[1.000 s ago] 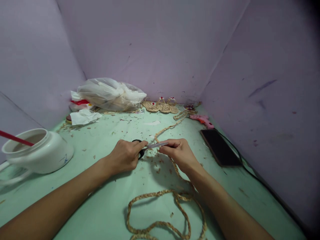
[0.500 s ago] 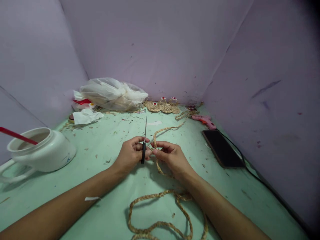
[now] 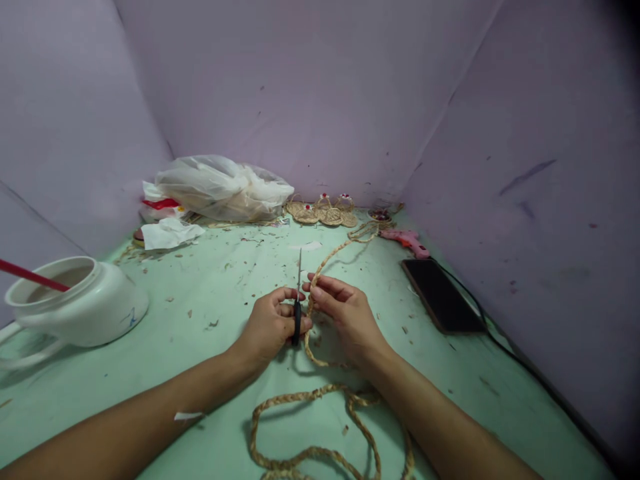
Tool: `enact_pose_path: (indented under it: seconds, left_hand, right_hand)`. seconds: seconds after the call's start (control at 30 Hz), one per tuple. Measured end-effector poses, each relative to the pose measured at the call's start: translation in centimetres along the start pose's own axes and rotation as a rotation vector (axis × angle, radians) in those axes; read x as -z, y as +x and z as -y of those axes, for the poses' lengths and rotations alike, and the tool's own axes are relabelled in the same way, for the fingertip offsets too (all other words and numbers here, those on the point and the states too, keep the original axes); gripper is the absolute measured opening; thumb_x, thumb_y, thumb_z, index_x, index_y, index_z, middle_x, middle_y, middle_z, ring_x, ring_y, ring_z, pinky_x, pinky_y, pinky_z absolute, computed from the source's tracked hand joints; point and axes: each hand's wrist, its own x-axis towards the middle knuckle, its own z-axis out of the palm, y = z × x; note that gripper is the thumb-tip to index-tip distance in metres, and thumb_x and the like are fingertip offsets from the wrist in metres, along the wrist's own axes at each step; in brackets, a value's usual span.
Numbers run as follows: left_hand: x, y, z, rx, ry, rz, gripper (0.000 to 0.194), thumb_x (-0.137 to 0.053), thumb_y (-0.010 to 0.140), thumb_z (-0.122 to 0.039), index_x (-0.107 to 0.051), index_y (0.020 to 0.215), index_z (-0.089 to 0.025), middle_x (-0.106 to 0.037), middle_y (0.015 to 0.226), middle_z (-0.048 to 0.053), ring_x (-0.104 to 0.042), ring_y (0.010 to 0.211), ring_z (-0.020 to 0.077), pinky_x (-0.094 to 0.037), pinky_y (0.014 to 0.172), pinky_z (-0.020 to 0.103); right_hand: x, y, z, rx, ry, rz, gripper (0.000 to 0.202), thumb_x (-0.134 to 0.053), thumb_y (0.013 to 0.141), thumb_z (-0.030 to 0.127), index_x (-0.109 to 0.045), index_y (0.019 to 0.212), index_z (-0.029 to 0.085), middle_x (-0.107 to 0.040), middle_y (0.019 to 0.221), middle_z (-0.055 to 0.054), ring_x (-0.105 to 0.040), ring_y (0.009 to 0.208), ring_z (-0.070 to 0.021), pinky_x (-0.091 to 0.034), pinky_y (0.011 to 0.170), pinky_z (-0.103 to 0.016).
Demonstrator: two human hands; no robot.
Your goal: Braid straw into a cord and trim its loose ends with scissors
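My left hand (image 3: 273, 327) is closed on black-handled scissors (image 3: 297, 320), whose thin blade points away from me. Its fingertips also meet a braided straw cord (image 3: 321, 393) near the scissors. Just to the right, my right hand (image 3: 347, 313) pinches the same cord between thumb and fingers. From there the braid runs back toward the far side of the table, and its nearer length lies in loose loops below my hands. Part of the cord is hidden under my right wrist and forearm.
At the left stands a white pot (image 3: 110, 303) with a red stick in it. A plastic bag (image 3: 220, 190) and woven straw pieces (image 3: 330, 215) lie at the back. A pink glue gun (image 3: 406, 241), a phone (image 3: 443, 297) and a black cable (image 3: 520, 363) are at the right.
My left hand and the scissors have come slightly nearer and to the right, against the cord. My right fingers have shifted a little up along the braid.
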Motion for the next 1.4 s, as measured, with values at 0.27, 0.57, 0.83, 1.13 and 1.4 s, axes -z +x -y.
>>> enact_pose_path:
  seconds: [0.27, 0.57, 0.83, 1.13, 1.4]
  left_hand:
    - [0.5, 0.0, 0.2, -0.174, 0.385, 0.076, 0.032, -0.061, 0.060, -0.023, -0.048, 0.089, -0.017, -0.054, 0.054, -0.006, -0.047, 0.046, 0.0080, -0.035, 0.045, 0.019]
    - [4.1, 1.0, -1.9, -0.940, 1.504, -0.097, 0.047, -0.051, 0.064, -0.023, -0.051, 0.110, -0.019, -0.063, 0.098, 0.007, -0.059, 0.082, 0.0245, -0.044, 0.070, 0.035]
    - [4.5, 1.5, -2.1, -1.013, 1.639, -0.104, 0.048, -0.049, 0.066, -0.023, -0.050, 0.113, -0.017, -0.062, 0.092, 0.008, -0.059, 0.077, 0.0223, -0.046, 0.064, 0.032]
    - [4.8, 1.7, -2.3, -1.046, 1.671, -0.112, 0.047, -0.048, 0.066, -0.023, -0.051, 0.113, -0.016, -0.061, 0.095, 0.010, -0.059, 0.078, 0.0225, -0.046, 0.066, 0.033]
    - [5.0, 2.0, -1.8, -1.106, 1.693, -0.106, 0.048, -0.046, 0.065, -0.017, -0.052, 0.113, -0.016, -0.063, 0.083, 0.006, -0.059, 0.068, 0.0197, -0.045, 0.058, 0.030]
  right_hand:
    - [-0.1, 0.0, 0.7, 0.066, -0.177, -0.170, 0.020, -0.071, 0.049, 0.020, -0.068, 0.067, 0.012, -0.062, 0.051, -0.001, -0.052, 0.046, -0.0102, -0.043, 0.050, -0.025]
    - [0.9, 0.6, 1.2, 0.173, -0.468, -0.150, 0.028, -0.056, 0.053, 0.014, -0.072, 0.077, 0.013, -0.062, 0.054, 0.001, -0.046, 0.046, -0.0086, -0.036, 0.046, -0.021]
    - [0.9, 0.4, 1.0, 0.190, -0.532, -0.133, 0.032, -0.052, 0.054, 0.016, -0.072, 0.079, 0.011, -0.065, 0.060, -0.002, -0.047, 0.048, -0.0095, -0.035, 0.045, -0.021]
    - [1.0, 0.5, 1.3, 0.157, -0.505, -0.109, 0.032, -0.053, 0.054, 0.014, -0.071, 0.080, 0.011, -0.064, 0.062, -0.002, -0.046, 0.050, -0.0090, -0.036, 0.045, -0.020]
    - [0.8, 0.5, 1.5, 0.107, -0.476, -0.093, 0.028, -0.054, 0.053, 0.013, -0.071, 0.075, 0.012, -0.062, 0.057, -0.001, -0.043, 0.047, -0.0084, -0.033, 0.044, -0.020]
